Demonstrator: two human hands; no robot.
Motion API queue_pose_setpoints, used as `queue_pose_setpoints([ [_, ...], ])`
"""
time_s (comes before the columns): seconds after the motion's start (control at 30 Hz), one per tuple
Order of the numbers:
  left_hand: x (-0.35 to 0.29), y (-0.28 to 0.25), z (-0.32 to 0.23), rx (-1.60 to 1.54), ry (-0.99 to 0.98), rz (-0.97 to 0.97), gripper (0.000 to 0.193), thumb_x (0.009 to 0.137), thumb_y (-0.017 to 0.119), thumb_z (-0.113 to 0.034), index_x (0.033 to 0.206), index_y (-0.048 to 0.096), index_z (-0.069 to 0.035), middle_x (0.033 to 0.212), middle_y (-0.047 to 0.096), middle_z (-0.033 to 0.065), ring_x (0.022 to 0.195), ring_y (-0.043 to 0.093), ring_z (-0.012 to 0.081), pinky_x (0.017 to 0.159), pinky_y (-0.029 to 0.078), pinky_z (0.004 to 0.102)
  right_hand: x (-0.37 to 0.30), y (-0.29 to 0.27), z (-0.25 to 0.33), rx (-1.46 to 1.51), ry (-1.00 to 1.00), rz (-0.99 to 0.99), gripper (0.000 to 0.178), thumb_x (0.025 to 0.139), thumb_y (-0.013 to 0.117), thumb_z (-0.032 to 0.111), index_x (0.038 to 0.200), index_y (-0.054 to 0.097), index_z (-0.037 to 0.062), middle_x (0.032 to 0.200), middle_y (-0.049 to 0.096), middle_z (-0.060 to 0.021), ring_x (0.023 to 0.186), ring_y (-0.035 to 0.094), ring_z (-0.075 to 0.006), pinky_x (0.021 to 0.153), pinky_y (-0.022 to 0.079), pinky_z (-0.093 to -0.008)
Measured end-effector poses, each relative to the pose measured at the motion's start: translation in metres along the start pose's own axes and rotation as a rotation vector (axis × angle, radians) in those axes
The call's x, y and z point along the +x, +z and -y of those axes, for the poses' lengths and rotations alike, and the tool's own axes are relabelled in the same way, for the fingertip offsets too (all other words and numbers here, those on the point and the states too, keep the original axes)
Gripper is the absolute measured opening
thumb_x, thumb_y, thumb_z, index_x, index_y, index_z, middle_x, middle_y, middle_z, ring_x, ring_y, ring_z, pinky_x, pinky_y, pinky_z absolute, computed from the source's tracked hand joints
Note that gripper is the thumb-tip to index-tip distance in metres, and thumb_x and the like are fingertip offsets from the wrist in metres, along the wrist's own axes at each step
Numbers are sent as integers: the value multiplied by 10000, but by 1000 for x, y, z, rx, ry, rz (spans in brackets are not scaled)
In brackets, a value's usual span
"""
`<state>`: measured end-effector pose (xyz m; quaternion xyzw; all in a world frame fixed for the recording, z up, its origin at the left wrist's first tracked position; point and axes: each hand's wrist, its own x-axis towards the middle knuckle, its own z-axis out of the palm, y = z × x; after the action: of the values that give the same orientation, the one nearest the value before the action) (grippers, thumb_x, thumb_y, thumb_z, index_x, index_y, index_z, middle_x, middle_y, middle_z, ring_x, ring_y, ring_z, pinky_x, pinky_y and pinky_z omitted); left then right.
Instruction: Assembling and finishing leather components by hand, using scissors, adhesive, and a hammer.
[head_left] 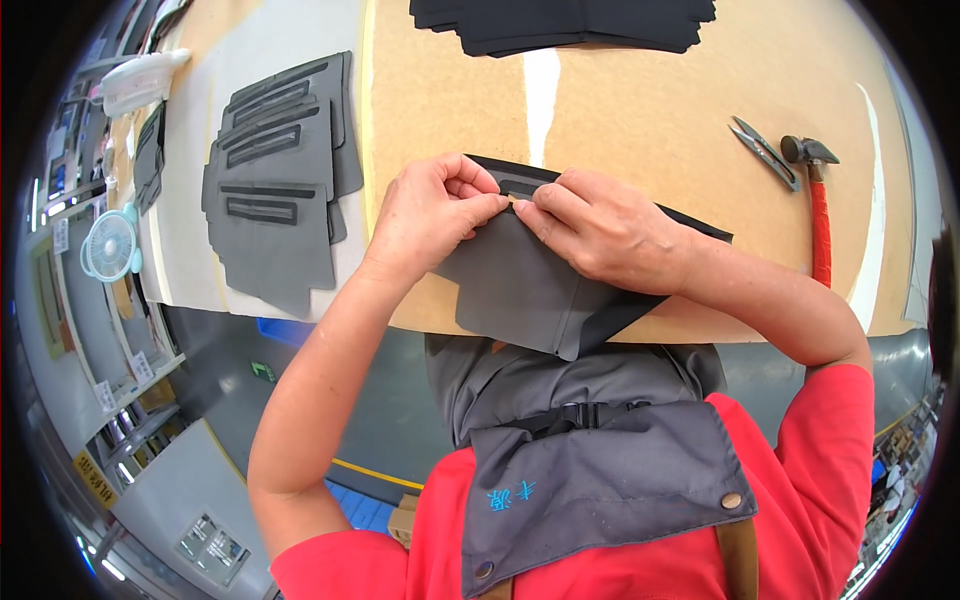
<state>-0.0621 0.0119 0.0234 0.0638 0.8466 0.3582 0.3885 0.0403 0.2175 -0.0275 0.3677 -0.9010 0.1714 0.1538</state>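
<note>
A dark grey cut panel (525, 275), of fabric or leather, lies at the table's near edge in front of me, with black material (625, 312) showing under and beside it. My left hand (432, 212) pinches thumb and forefinger together at the panel's upper part, beside a black-edged slot. Facing it, my right hand (608, 228) is closed with its fingertips at the same spot, almost touching the left thumb. A tiny pale bit shows between the fingertips, too small to name. My fingers partly cover the slot.
Left of my hands lie stacked grey panels (275, 250) with black-framed slots. Black pieces (565, 25) are piled at the far edge. Thread snips (765, 152) and a red-handled hammer (818, 215) rest on the right. A small blue fan (110, 245) stands beyond the table's left side.
</note>
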Motion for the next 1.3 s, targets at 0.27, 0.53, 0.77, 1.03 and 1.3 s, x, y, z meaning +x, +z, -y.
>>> queue_pose_setpoints([
  [0.27, -30, 26, 21, 162, 422, -330, 149, 905, 745, -50, 1053, 743, -27, 945, 691, 53, 812, 655, 157, 701, 541, 288, 1, 4, 1, -67, -16, -68, 385, 772, 666, 103, 1104, 687, -90, 920, 556, -78, 847, 585, -215, 732, 530, -321],
  [0.53, -26, 54, 58, 497, 908, -587, 407, 790, 719, 66, 1186, 729, -32, 1062, 647, 72, 961, 599, 264, 825, 522, 370, -3, -2, 4, 96, 145, -41, 363, 793, 665, 71, 1143, 674, -28, 950, 588, -83, 862, 602, -237, 765, 537, -332],
  [0.77, -29, 54, 62, 518, 917, -576, 425, 790, 731, 61, 1197, 747, -62, 1079, 647, 75, 959, 595, 265, 830, 521, 373, -15, -7, 10, 154, 217, -59, 413, 771, 698, 8, 1183, 689, 30, 975, 620, -84, 861, 608, -248, 759, 543, -343],
  [1.03, -27, 59, 61, 633, 963, -599, 459, 782, 703, 49, 1219, 735, -90, 1099, 628, 58, 980, 587, 253, 854, 520, 369, -17, -10, 12, 166, 290, -23, 415, 774, 687, 54, 1186, 686, 12, 981, 617, -76, 850, 604, -242, 755, 544, -338],
  [1.3, -29, 55, 60, 677, 979, -552, 483, 757, 671, 27, 1227, 722, -75, 1134, 635, 50, 1019, 604, 239, 885, 512, 362, -24, -20, 12, 69, 160, 3, 417, 760, 686, 33, 1177, 696, 44, 987, 622, -69, 841, 610, -243, 739, 542, -342],
])
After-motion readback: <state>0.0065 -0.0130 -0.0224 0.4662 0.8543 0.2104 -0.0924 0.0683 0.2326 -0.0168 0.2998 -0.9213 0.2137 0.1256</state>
